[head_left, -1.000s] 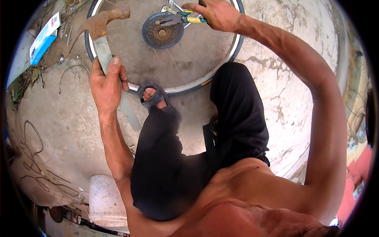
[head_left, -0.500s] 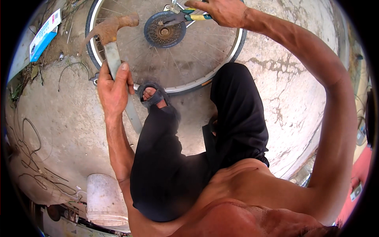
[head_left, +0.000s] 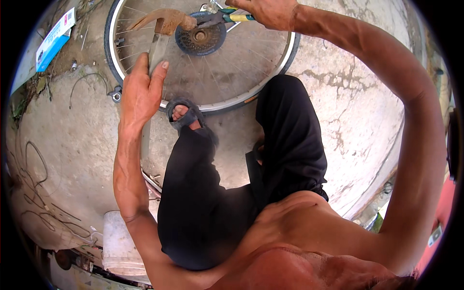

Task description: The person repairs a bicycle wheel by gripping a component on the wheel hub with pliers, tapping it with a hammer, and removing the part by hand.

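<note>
A bicycle wheel (head_left: pixel 232 105) lies flat on the ground with its rusty-centred sprocket cluster (head_left: pixel 200 44) facing up. My left hand (head_left: pixel 139 92) is wrapped round the pale handle of a rusty claw hammer (head_left: pixel 169 22). The hammer's striking face is at the jaw end of a pair of pliers (head_left: pixel 211 20); whether they touch I cannot tell. Those pliers, with green and yellow grips, are held in my right hand (head_left: pixel 273 13), and their jaws lie over the upper edge of the sprockets.
My sandalled foot (head_left: pixel 186 115) is against the near side of the rim. A white bucket (head_left: pixel 118 244) stands at the lower left, below loose cables (head_left: pixel 38 186). A blue and white box (head_left: pixel 55 38) lies at the upper left on the cracked concrete.
My left hand has swung the hammer to the right, bringing its head from beside the sprockets to the pliers' jaws. My right hand and the pliers have barely moved.
</note>
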Demonstrator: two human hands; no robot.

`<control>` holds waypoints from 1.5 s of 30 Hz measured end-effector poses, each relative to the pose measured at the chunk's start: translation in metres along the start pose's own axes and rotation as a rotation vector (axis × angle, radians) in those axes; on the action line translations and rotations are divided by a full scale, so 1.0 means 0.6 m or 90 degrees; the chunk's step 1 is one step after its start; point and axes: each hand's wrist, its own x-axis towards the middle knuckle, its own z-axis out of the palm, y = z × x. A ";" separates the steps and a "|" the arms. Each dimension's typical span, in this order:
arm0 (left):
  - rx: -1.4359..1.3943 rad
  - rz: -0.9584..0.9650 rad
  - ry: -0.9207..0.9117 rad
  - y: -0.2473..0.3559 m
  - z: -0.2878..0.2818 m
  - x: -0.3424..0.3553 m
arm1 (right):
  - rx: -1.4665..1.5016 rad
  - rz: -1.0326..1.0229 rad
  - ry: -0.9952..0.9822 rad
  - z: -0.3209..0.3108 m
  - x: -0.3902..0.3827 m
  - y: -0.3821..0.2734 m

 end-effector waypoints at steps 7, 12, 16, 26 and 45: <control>-0.187 0.062 0.079 0.072 -0.068 -0.004 | 0.012 0.011 -0.005 -0.007 -0.007 0.002; 0.031 -0.034 -0.088 -0.009 -0.030 0.040 | 0.021 0.004 -0.021 0.014 -0.009 0.003; -0.136 -0.033 -0.008 0.050 -0.056 0.026 | 0.040 0.042 -0.023 0.022 -0.018 -0.004; -0.290 -0.028 0.057 -0.004 0.002 0.015 | 0.322 0.047 0.090 0.064 -0.052 -0.021; -0.267 0.057 0.135 0.003 0.076 0.058 | 0.626 0.120 -0.112 0.008 -0.065 -0.110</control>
